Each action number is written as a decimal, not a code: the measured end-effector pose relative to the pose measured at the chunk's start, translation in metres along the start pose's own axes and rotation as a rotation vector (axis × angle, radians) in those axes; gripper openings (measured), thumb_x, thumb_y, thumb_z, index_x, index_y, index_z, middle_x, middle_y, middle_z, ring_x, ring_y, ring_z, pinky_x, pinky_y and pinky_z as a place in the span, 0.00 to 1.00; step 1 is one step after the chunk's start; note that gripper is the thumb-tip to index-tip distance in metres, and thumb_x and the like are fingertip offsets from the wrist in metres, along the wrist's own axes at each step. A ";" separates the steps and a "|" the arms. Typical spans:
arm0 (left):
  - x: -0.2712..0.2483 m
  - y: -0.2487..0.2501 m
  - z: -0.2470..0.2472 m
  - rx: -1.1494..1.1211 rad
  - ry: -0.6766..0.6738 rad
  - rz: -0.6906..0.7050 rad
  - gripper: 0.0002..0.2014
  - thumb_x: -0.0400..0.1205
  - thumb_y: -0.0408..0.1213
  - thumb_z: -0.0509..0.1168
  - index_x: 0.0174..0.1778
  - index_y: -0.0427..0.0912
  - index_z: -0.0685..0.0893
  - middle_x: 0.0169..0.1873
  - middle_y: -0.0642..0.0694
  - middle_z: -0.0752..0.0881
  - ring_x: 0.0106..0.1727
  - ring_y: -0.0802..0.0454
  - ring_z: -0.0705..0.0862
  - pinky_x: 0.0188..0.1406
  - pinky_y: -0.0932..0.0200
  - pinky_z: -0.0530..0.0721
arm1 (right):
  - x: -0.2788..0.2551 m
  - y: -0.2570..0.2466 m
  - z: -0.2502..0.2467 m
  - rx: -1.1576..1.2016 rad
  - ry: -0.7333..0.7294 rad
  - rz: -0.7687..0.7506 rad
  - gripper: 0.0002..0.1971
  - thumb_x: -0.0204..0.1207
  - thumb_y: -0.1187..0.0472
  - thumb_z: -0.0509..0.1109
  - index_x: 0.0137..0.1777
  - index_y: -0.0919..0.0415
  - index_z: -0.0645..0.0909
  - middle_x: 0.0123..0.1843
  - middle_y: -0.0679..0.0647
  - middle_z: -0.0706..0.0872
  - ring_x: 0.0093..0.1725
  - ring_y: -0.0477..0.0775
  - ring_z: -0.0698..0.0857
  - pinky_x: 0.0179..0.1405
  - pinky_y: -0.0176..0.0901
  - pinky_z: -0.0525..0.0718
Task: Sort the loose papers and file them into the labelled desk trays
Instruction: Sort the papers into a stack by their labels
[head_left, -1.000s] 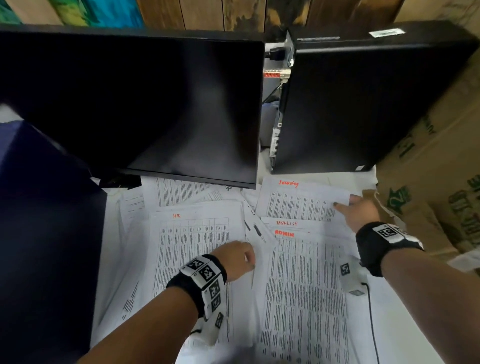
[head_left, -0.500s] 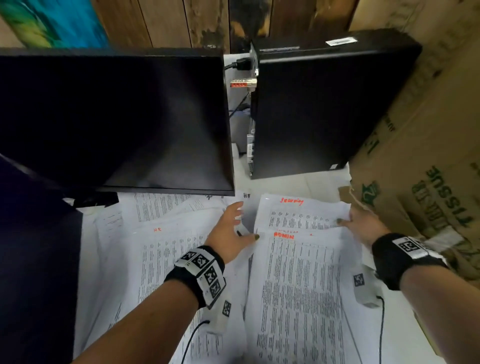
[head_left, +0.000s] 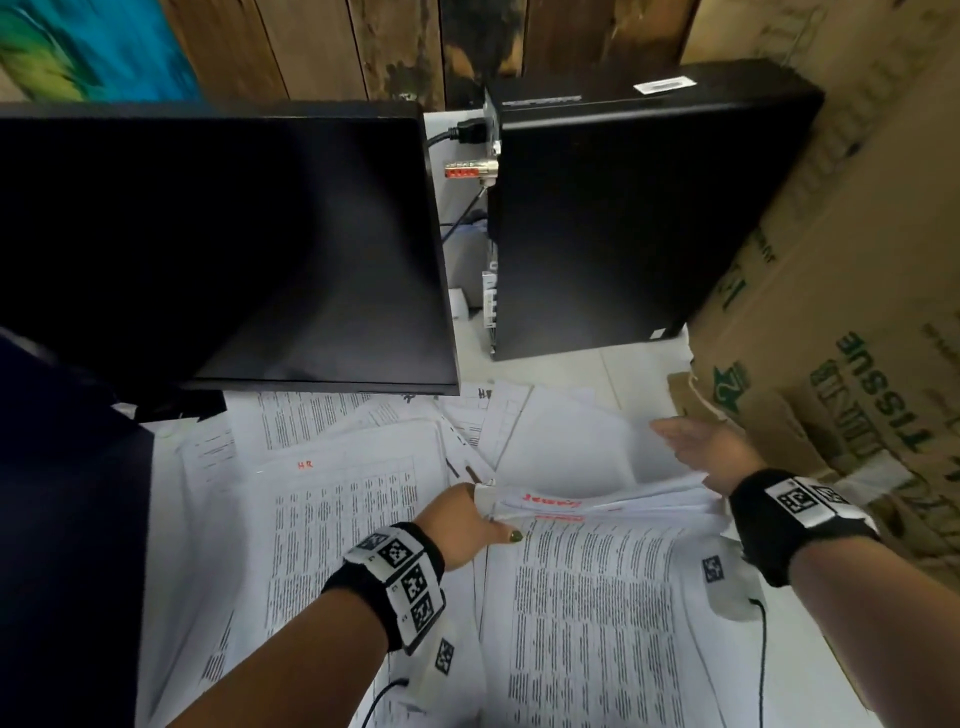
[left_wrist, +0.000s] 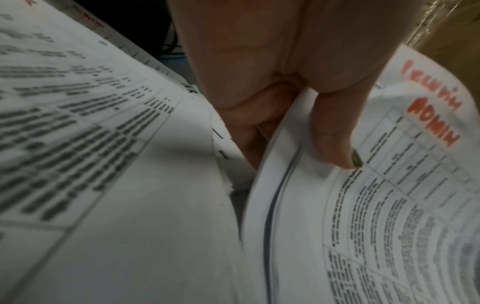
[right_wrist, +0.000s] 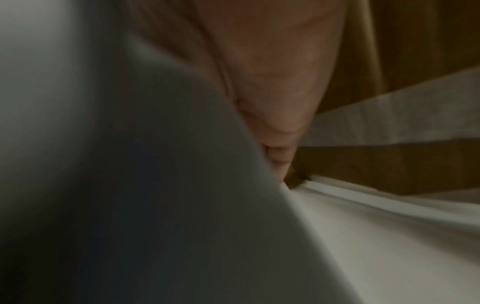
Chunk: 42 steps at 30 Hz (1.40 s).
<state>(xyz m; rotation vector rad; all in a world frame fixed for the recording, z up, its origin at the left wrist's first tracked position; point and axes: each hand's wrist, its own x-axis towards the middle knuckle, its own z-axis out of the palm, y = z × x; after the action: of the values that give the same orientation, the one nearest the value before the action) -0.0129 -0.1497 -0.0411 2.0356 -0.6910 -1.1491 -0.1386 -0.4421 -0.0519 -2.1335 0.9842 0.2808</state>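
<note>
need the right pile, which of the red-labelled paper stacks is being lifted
The white printed stack marked ADMIN, raised at its far edge by both hands; the HR-marked sheet lies flat.

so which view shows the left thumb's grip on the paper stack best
The left wrist view: the thumb presses the top of the stack, fingers beneath. The head view shows the left hand small at the stack's edge; the right wrist view misses it.

A white desk (head_left: 639, 364) bears scattered papers (head_left: 332, 519), monitor (head_left: 218, 244) and computer tower (head_left: 623, 218).
</note>
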 end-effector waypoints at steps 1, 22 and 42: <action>-0.001 -0.001 -0.001 0.007 -0.007 0.006 0.17 0.77 0.35 0.71 0.63 0.48 0.84 0.53 0.54 0.87 0.49 0.59 0.84 0.43 0.80 0.78 | 0.006 -0.002 0.002 0.010 -0.001 0.011 0.20 0.80 0.73 0.61 0.70 0.60 0.78 0.71 0.58 0.78 0.71 0.60 0.76 0.60 0.42 0.72; -0.001 -0.024 -0.017 0.066 -0.004 0.002 0.17 0.75 0.34 0.73 0.60 0.45 0.86 0.53 0.52 0.89 0.48 0.58 0.85 0.46 0.73 0.81 | 0.000 -0.074 -0.028 -0.179 0.248 -0.200 0.12 0.76 0.62 0.70 0.59 0.61 0.81 0.54 0.62 0.86 0.51 0.62 0.82 0.46 0.41 0.72; -0.007 -0.024 -0.024 0.061 -0.088 0.032 0.16 0.76 0.33 0.72 0.60 0.44 0.86 0.56 0.50 0.88 0.54 0.58 0.85 0.52 0.74 0.80 | 0.013 -0.048 0.006 -0.579 -0.041 -0.021 0.30 0.77 0.53 0.68 0.78 0.57 0.66 0.73 0.60 0.72 0.71 0.61 0.73 0.68 0.44 0.71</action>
<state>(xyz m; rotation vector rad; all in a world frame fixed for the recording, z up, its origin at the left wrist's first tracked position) 0.0072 -0.1221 -0.0475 2.0270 -0.8085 -1.2189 -0.0947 -0.4252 -0.0356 -2.6375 0.9325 0.6617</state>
